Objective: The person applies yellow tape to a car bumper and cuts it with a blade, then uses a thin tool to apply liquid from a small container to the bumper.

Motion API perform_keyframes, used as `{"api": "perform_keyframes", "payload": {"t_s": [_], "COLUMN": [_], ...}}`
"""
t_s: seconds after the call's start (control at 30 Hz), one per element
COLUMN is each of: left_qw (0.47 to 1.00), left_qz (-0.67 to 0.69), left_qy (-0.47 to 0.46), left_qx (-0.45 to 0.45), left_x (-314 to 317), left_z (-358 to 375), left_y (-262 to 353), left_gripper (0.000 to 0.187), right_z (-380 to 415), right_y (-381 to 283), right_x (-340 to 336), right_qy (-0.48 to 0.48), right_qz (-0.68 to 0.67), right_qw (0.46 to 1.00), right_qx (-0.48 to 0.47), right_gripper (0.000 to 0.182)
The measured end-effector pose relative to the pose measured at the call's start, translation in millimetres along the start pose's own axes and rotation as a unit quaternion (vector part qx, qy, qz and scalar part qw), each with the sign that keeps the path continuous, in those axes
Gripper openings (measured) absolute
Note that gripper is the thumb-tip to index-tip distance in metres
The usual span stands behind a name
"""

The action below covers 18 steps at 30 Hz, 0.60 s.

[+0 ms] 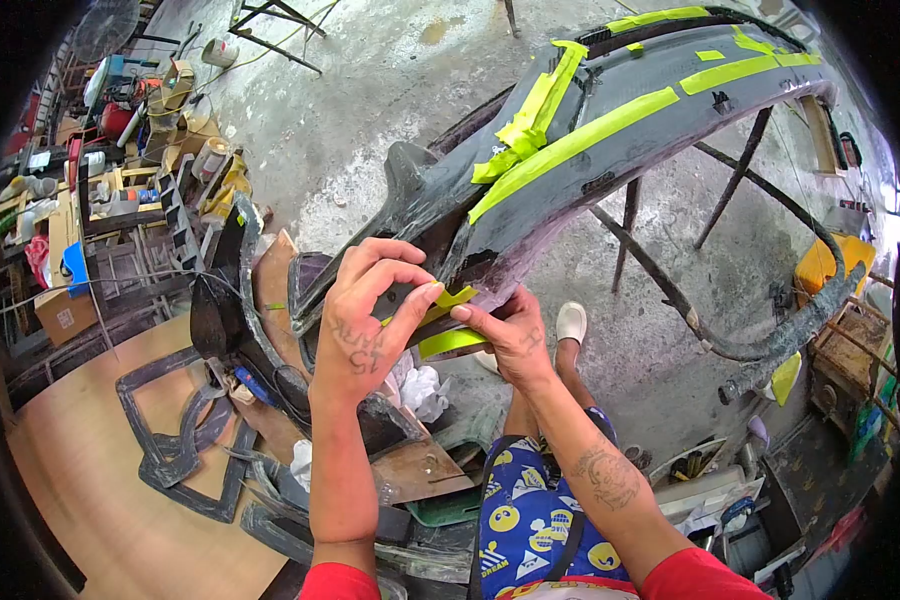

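Observation:
A long dark grey molded panel (610,150), which looks like a vehicle bumper, runs from the upper right down to my hands. Strips of yellow-green masking tape (580,150) line its face. At its near end, my left hand (365,315) pinches a short piece of masking tape (455,299) between thumb and index finger, the other fingers curled. My right hand (515,340) closes on the lower strip of tape (452,342) at the panel's edge, thumb on top. Its fingertips are hidden beneath.
Black metal stand legs (735,180) stand under the panel. On the left, a wooden board (80,450) bears dark frames (185,470). Tools and boxes clutter the shelving (120,210) at upper left. A wooden crate (855,345) stands at right on the concrete floor (320,130).

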<state>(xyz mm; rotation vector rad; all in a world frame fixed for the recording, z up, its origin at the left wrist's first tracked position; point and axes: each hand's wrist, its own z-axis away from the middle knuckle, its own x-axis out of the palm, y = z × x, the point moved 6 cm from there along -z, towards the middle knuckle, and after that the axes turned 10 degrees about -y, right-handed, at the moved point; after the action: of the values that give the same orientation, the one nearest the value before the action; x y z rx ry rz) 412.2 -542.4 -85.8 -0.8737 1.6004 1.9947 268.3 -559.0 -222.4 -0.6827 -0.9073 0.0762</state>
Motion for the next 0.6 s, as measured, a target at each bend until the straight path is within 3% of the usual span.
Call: {"api": "perform_keyframes", "payload": {"t_s": [0.47, 0.6], "left_qw": [1.000, 0.999], "left_qz": [-0.014, -0.004], "left_qy": [-0.005, 0.037], "left_qx": [0.010, -0.009], "left_x": [-2, -17], "left_z": [0, 14], "left_y": [1, 8], "left_gripper": [0.012, 0.019], "right_z": [0, -1], "right_y": [0, 4], "right_x": [-1, -3], "right_qy": [-0.010, 0.000], "right_qz": [-0.002, 0.005], "right_qw": [1.000, 1.000], "right_qx": [0.002, -0.019], "right_gripper": [0.036, 0.038]}}
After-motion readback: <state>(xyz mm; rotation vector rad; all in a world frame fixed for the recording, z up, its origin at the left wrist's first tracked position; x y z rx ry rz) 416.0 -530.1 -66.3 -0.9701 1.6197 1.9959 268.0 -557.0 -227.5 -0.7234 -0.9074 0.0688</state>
